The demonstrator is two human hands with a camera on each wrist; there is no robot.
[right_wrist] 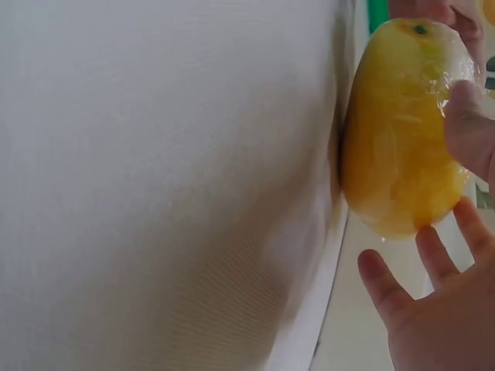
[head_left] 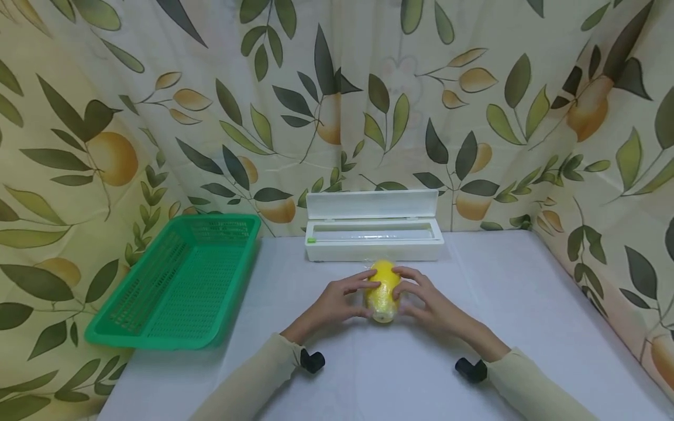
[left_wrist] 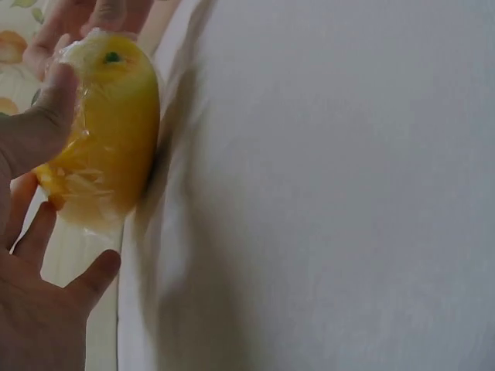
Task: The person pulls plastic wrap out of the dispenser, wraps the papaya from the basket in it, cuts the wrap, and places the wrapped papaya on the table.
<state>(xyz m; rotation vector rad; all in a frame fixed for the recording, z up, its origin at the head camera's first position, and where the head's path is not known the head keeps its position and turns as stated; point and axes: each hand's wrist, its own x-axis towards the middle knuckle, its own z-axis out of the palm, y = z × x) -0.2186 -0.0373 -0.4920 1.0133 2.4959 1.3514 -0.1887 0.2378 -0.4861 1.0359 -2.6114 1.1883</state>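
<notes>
A yellow mango-like fruit [head_left: 383, 286] in clear plastic film sits on the white cloth, between both hands. My left hand [head_left: 337, 301] holds it from the left, index finger laid along its upper side. From the opposite side my right hand [head_left: 434, 304] holds it with bent fingers. Film wrinkles shine on the fruit [left_wrist: 104, 147] in the left wrist view, and a small green spot marks its near end. On the fruit [right_wrist: 402, 131] in the right wrist view, the right thumb overlaps the side while some other fingers spread away from it.
Just behind the fruit stands a white cling film dispenser [head_left: 374, 251], its lid raised and a green slider at its left end. A green plastic basket [head_left: 226, 339] lies to the left. Leaf-patterned curtains [head_left: 337, 117] enclose the table at the back and sides.
</notes>
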